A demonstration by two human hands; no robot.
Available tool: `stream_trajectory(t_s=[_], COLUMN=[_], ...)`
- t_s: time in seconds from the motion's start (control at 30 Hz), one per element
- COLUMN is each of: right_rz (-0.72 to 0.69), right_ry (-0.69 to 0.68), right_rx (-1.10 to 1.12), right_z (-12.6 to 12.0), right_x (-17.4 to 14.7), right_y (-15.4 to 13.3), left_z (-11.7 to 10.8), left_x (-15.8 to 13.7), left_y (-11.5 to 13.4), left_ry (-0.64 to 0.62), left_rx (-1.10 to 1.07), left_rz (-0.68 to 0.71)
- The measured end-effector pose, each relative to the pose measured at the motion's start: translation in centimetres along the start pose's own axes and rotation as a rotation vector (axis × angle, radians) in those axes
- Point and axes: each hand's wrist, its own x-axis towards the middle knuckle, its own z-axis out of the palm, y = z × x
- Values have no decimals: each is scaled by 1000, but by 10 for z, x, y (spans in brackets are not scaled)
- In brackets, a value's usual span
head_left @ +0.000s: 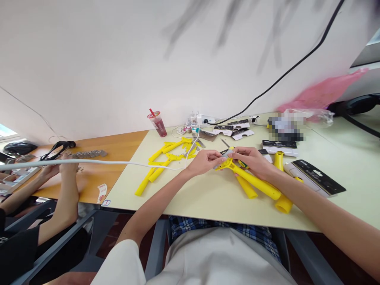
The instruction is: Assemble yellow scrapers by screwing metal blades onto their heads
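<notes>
My left hand [208,160] and my right hand [253,158] meet over the table, fingers closed at the wide head of a yellow scraper [258,184]. Its long handle slants down to the right beneath my right forearm. A grey metal blade [228,153] shows at the head between my fingertips. Under and beside it lie another yellow handle [247,188] and a short yellow tube [284,205]. To the left of my hands several yellow scraper parts [160,172] are piled, with grey blades [199,143] among them.
Black-and-white packaging cards [316,178] lie at right and along the back. A red drink cup [158,124] stands near the wall beside a power strip [204,119]. A white cable [118,162] crosses the view. At left, a co-worker's hands [63,162] work over a wooden table [124,146].
</notes>
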Motion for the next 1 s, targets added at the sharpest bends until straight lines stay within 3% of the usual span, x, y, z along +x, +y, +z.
stream_trajectory(t_s=[0.13,0.2,0.27,0.33,0.47,0.73,1.0], right_rz=[-35,-42,-33,-23,-19,-17,-30], right_ry=[81,113,129,136,129,130,123], right_rx=[88,127,163,185,184,183,159], right_z=[-3,-5,-7,-7,-6,-7,-9], right_x=[2,3,4,4,5,6,7], right_y=[-1,-2,-2,-2,-1,1,2], left_z=[-39,-64,-84,-96,-95,-72,-73], left_x=[6,5,3,1,-1,-3,5], left_y=[-18,-33,-47,-57,-60,-55,-64], left_ry=[224,315,362,309,207,245,312], left_rx=[375,669,919,1040,1126,1063,1038], left_rz=[77,65,16,-28,-70,10,-140])
